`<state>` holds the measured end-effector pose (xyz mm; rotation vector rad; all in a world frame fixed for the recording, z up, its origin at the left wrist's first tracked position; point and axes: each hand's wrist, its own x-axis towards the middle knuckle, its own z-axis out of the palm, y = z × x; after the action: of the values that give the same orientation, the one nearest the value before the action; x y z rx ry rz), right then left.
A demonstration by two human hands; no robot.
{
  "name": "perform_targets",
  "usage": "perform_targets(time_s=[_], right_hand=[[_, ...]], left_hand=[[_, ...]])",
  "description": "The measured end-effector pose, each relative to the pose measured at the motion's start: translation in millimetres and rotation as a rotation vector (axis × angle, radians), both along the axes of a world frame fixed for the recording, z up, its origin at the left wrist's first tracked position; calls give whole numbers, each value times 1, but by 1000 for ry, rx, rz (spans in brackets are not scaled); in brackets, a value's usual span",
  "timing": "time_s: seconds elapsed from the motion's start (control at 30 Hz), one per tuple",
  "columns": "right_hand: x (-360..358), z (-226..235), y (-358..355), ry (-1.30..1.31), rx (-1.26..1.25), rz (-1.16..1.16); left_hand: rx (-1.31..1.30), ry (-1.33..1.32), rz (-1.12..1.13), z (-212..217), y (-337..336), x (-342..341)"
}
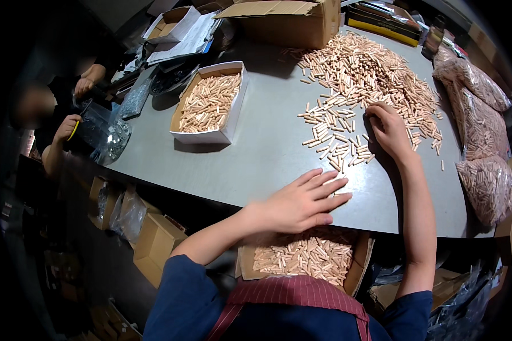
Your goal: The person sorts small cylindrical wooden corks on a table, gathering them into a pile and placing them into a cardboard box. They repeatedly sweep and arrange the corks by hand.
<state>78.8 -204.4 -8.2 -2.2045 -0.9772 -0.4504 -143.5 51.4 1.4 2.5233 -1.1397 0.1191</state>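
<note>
A large heap of short wooden dowels (375, 74) covers the far right of the grey table (267, 165), with looser dowels (338, 139) spread toward me. At the near edge of that heap is my right hand (388, 129), its fingers curled in; whatever they hold, if anything, is hidden. My left hand (301, 203) lies palm down by the table's front edge with its fingers spread, just short of the loose dowels. Below the edge, against my apron, a cardboard box (359, 260) holds many more dowels, partly covered by my left hand and forearm.
A white box (232, 113) full of dowels stands left of centre. Clear bags of dowels (477, 122) line the right edge. A big cardboard box (284, 28) sits at the back. Another person's hand (68, 128) works with a plastic bag at far left; open boxes (156, 244) stand below.
</note>
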Motion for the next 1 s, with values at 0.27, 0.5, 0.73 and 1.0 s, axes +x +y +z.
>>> perform_targets(time_s=[0.27, 0.5, 0.73, 1.0], right_hand=[[10, 6, -10, 74, 165, -123], [18, 3, -18, 50, 161, -184], [12, -4, -6, -67, 129, -274], [3, 3, 6, -48, 148, -237]], left_hand=[[-4, 215, -220, 7, 24, -34], [-367, 382, -163, 15, 44, -32], [1, -43, 418, -8, 43, 65], [123, -5, 262, -2, 30, 136]])
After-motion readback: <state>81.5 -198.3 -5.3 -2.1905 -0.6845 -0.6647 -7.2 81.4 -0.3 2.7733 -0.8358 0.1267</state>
